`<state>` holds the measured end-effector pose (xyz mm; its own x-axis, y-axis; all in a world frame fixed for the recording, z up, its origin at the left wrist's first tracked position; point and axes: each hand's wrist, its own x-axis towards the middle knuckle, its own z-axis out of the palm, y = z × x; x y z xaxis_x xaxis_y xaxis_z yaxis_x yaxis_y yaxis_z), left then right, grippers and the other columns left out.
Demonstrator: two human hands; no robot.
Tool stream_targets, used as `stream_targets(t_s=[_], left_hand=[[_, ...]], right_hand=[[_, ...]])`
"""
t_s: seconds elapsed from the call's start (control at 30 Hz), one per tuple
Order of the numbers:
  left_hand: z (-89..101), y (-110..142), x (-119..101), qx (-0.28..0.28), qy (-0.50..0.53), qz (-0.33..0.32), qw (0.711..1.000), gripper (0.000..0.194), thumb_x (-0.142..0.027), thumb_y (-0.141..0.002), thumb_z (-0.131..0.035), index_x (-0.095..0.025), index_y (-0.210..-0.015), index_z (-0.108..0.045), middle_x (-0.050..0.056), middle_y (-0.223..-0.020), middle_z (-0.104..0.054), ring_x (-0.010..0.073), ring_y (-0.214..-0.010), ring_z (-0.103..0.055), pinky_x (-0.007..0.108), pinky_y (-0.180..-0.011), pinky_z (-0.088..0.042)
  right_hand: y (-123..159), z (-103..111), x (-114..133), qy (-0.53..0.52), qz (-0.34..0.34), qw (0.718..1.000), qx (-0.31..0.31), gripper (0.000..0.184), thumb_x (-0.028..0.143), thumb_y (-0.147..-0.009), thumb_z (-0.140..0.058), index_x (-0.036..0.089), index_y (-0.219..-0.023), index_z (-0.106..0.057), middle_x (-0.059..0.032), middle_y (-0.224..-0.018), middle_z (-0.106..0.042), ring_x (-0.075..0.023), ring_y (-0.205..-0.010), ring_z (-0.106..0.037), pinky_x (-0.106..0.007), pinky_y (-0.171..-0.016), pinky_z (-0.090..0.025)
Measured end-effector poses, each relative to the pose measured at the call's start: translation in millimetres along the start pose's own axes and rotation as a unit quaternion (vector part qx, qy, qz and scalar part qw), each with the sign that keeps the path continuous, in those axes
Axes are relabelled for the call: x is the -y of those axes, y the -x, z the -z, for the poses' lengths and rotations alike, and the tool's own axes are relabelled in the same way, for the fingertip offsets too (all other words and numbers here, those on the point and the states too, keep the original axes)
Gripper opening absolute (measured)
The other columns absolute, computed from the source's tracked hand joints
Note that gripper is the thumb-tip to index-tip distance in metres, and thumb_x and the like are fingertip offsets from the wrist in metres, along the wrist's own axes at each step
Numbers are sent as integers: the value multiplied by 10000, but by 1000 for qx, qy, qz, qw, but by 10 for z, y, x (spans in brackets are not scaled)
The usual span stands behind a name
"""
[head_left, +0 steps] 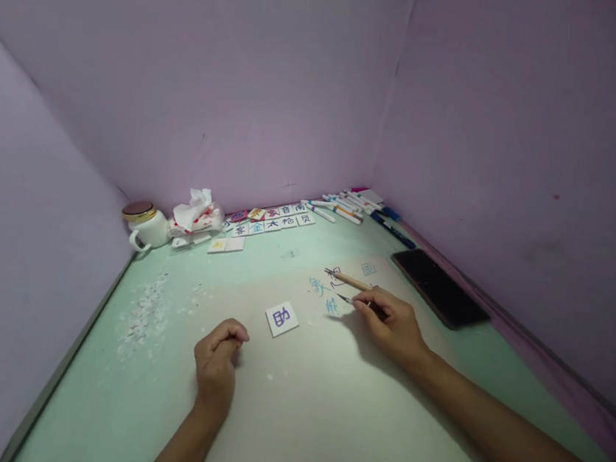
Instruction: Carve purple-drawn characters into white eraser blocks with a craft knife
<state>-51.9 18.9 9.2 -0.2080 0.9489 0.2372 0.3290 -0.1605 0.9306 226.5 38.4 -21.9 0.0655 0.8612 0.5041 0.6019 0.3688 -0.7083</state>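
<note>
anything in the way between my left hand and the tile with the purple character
Nothing visible: only bare table lies between your left hand and the tile. Your right hand is on the tile's far side, outside that gap.

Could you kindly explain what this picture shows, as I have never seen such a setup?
There is no machine: these are a person's bare hands, seen from a camera worn on the head, looking forward and down at a table. The right hand holds two slim tools. The left hand is curled near a white card with a purple character. Farther back are character cards, a lidded mug, a tissue pack and markers; a phone lies to the right, pale scraps to the left.
</note>
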Motion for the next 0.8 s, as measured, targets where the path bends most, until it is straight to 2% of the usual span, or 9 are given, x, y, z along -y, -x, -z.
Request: stream_targets(t_s=[0.17, 0.37, 0.8], left_hand=[[-39, 29, 4, 15, -30, -51, 998, 139, -253, -731, -509, -195, -656, -612, -17, -597, -532, 133, -524, -458, 248, -481, -359], [-75, 17, 55, 25, -72, -107, 991, 94, -225, -725, -545, -206, -671, -619, 8, -705, -608, 180, -714, -564, 295, -670, -435], [-76, -12, 154, 15, -111, -98, 989, 91, -185, -749, -534, -213, -698, -604, 7, -775, -600, 173, -765, -565, 288, -684, -433]], right_hand=[[3, 3, 3, -2, -2, 1000, 1, 112, 239, -822, -558, 188, -778, -647, -29, -695, -660, -156, -608, -576, -274, -540, -445], [1, 6, 4, 0, -8, 1000, 8, 118, 241, -820, -560, 189, -764, -649, -26, -698, -663, -153, -597, -575, -268, -526, -438], [13, 11, -20, 0, -30, 999, 24, 99, 246, -814, -572, 208, -776, -656, -18, -710, -667, -161, -605, -585, -277, -529, -447]])
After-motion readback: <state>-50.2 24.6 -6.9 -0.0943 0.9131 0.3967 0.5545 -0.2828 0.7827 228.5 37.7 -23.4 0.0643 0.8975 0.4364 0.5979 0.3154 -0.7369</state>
